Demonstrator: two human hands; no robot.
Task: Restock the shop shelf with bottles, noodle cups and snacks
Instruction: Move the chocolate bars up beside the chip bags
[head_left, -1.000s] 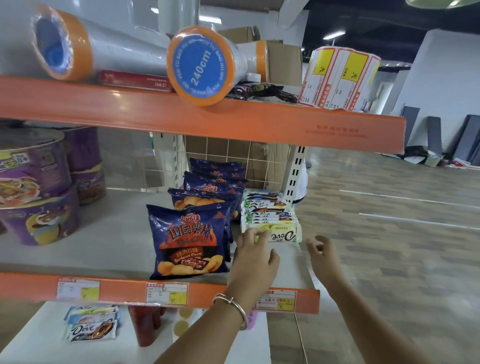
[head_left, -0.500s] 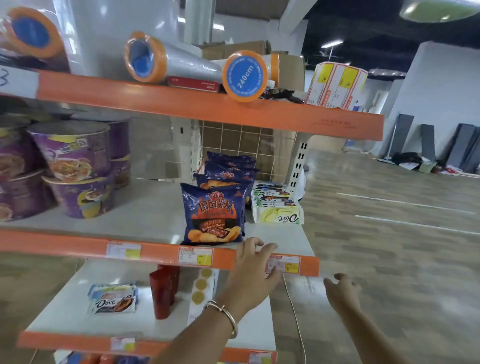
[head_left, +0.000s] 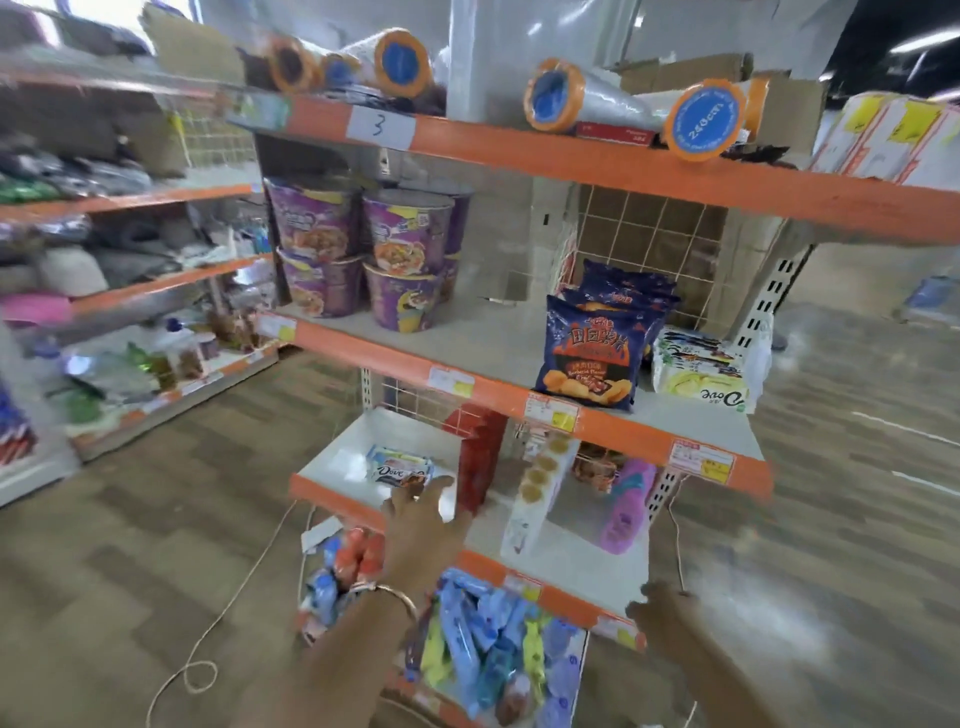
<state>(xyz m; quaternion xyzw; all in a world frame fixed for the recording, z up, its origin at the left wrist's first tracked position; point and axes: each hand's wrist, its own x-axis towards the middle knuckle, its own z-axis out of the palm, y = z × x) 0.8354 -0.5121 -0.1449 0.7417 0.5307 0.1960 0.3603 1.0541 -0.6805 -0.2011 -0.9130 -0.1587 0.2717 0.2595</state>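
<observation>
While both hands carry no stock, the shelf (head_left: 498, 387) looks to me like a job partly done. On the middle board the noodle cups (head_left: 363, 260) stand 2 high at 11 o'clock. The blue chip bags (head_left: 592, 358) stand in a row running front to back at 1 o'clock, and a stack of Dove bars (head_left: 701, 384) lies just beside them toward 2 o'clock. Between cups and chips a broad stretch of board lies bare.

1 board down, a lone Dove packet (head_left: 400, 467) lies at the front. A red box (head_left: 480, 457), a pale biscuit box (head_left: 540, 483) and a purple pouch (head_left: 626, 504) follow toward 3 o'clock, with gaps between. At 6 o'clock loose wrapped snacks (head_left: 483, 639) are heaped on the bottom level. I make out no bottles on this unit, so I judge that they and the gaps are what is left.

The left hand (head_left: 421, 525), a bangle (head_left: 400, 592) on its wrist, reaches out empty with fingers spread wide, just beside the Dove packet. The right hand (head_left: 665, 613) is at 5 o'clock by the lower board's orange edge, too blurred for me to tell whether it grips or is slack. At 12 o'clock film rolls (head_left: 400, 62) lie on the top board.
</observation>
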